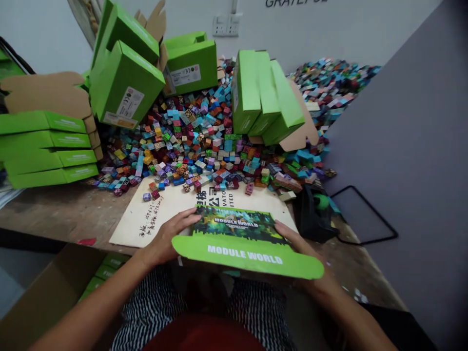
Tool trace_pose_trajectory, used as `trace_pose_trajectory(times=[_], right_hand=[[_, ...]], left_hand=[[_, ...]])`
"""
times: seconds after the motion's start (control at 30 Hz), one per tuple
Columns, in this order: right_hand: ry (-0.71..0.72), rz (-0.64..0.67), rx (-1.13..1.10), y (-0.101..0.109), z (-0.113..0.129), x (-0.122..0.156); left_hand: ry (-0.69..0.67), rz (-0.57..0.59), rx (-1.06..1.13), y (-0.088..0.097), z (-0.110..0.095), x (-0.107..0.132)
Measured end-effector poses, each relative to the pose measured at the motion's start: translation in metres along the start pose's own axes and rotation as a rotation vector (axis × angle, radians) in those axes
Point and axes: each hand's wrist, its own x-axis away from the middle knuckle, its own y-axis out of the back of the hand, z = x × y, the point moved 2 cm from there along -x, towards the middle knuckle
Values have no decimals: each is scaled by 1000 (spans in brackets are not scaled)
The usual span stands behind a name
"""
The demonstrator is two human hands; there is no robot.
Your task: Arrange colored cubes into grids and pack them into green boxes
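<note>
A green cardboard box (244,251) printed "MODULE WORLD" is held between my two hands at the table's front edge. Its long rounded flap stands out toward me, and a dark picture panel shows behind it. My left hand (170,236) grips the box's left end, fingers over the top edge. Around the right end is my right hand (296,239), thumb side on top and the other fingers hidden below. Beneath the box lies a cream sheet of card (127,224) with printed and handwritten characters. Small patterned blocks (197,131) are heaped just beyond it.
Green boxes (47,146) are stacked at the left. More green boxes (127,83) and three upright ones (256,92) stand on the heap. A black tape dispenser (316,214) sits at the right, near a grey partition (409,146). An open carton (47,302) is below left.
</note>
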Motion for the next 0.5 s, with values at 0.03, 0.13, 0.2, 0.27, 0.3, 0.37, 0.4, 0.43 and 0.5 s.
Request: trace_pose_trajectory(times=[0.03, 0.13, 0.2, 0.27, 0.3, 0.37, 0.4, 0.43, 0.5], right_hand=[[33, 10, 76, 1, -5, 3], [134, 13, 351, -1, -18, 13], [149, 47, 454, -1, -21, 17], [116, 104, 459, 4, -18, 15], [86, 120, 412, 8, -13, 12], [39, 115, 240, 18, 2, -2], [31, 90, 134, 23, 11, -12], [22, 58, 31, 27, 20, -24], [-51, -30, -135, 31, 35, -51]], left_hand=[[-20, 5, -39, -1, 0, 4], [-48, 47, -216, -4, 0, 13], [-39, 72, -273, -6, 0, 15], [-18, 84, -196, -5, -1, 15], [1, 80, -121, -2, -3, 12], [75, 55, 39, 6, -5, 2], [128, 34, 106, 11, -5, -6], [188, 15, 168, 17, -5, -15], [323, 0, 296, 26, -3, -37]])
